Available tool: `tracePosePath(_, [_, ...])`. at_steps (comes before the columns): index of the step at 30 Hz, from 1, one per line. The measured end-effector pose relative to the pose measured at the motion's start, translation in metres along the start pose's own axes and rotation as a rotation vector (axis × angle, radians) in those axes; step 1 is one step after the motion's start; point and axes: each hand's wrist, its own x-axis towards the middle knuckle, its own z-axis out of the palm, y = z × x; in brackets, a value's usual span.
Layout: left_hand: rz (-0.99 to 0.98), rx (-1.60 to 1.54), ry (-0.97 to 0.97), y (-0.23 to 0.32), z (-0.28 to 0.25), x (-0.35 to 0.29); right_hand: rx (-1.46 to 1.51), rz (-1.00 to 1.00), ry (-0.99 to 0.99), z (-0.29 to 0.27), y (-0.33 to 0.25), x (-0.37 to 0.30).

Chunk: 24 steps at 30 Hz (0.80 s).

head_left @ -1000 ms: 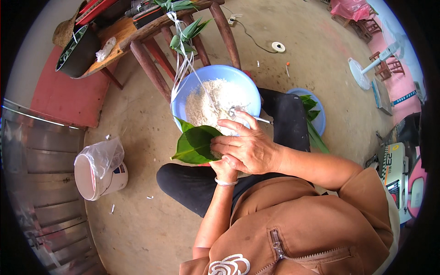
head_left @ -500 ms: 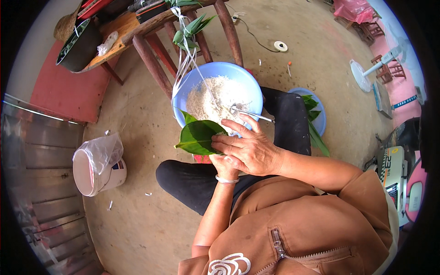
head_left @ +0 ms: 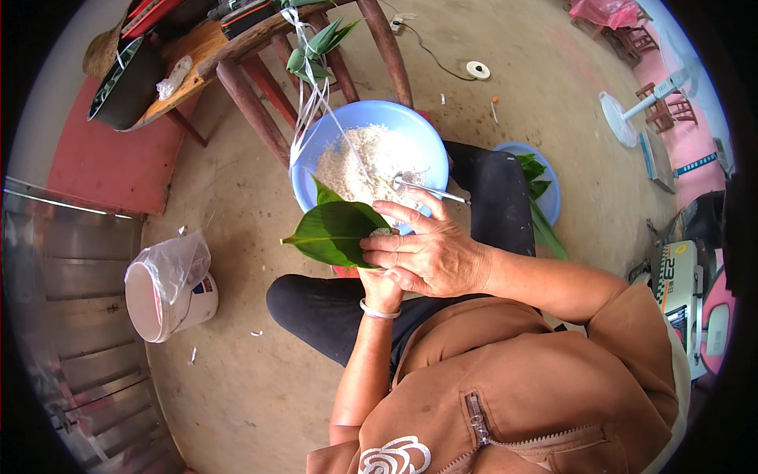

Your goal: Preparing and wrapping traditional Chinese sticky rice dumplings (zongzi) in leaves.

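Nearest, just in front of the blue basin (head_left: 417,133), the left hand (head_left: 380,291) grasps the broad green leaf (head_left: 328,235) from below. The right hand (head_left: 436,250) lies across the leaf's right end, unclenched, its fingers extended over a small patch of pale grains (head_left: 381,232).

To do this pressing well, I would keep the left palm firmly cupped so the leaf does not gape, and press with flat fingertips rather than nails, which might split it. Light, even pressure should settle the grains without forcing them over the edge. Working close to the basin seems sensible, since strays could drop back into the loose grains (head_left: 359,162) there. The metal utensil (head_left: 438,192) slanting over the basin's near right rim sits close to the right hand, so small movements would avoid knocking it.

Most of the left hand's fingers are hidden, and how full the leaf is cannot be judged. Whether the right thumb pinches the leaf or rests on the left hand is unclear. A green tip rises at the basin's near edge; it could be a second leaf or a fold. Beyond the basin, the hanging leaf bundle (head_left: 322,46) is too small to read clearly.
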Motion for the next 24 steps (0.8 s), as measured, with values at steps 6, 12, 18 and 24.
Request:
tracePosePath(6, [-0.111, -0.227, -0.046, -0.009, -0.005, -0.001, -0.036, -0.012, -0.026, -0.004, 0.004, -0.002])
tracePosePath(12, [-0.238, -0.299, 0.064, 0.015, 0.000, 0.006, -0.046, -0.006, 0.175, -0.043, -0.015, 0.013])
tracePosePath(18, [-0.136, -0.261, 0.050, -0.016, -0.009, 0.001, -0.092, -0.039, 0.071, -0.018, -0.004, 0.018])
tracePosePath(24, [-0.103, -0.168, 0.025, -0.004, -0.005, 0.008, -0.110, -0.148, 0.336, -0.053, -0.021, 0.025])
